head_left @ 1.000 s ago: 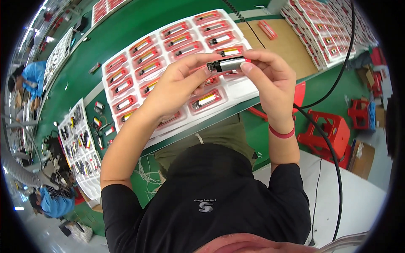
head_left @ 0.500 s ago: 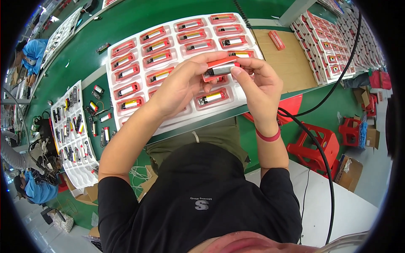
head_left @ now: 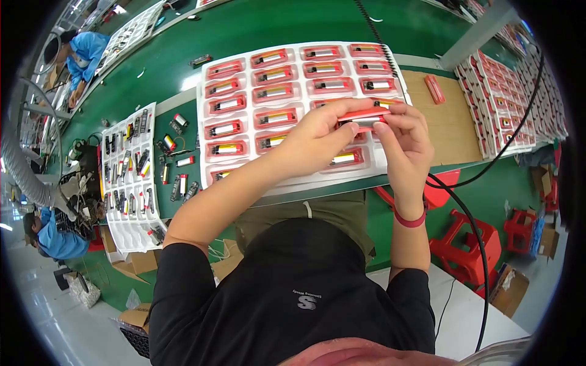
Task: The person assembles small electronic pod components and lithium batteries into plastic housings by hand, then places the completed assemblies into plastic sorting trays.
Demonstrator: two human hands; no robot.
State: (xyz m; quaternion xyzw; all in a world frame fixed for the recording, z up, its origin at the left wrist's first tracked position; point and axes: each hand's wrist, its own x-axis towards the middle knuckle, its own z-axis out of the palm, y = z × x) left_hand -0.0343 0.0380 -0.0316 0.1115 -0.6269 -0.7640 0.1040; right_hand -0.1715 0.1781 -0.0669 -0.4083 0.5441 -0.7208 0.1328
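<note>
On the green surface (head_left: 262, 27) lies a white tray (head_left: 377, 165) of red-cased units; above it, the left hand (head_left: 317, 135) and right hand (head_left: 408, 137) are closed on opposite ends of one red casing (head_left: 363, 114). A slipping fingertip could, I judge, drop it onto the filled pockets, and too much tilt might let its silver cell (head_left: 366, 121) slide out. Pale lettering and a striped emblem (head_left: 305, 301) mark the wearer's chest; print on the cell is too small to read.
</note>
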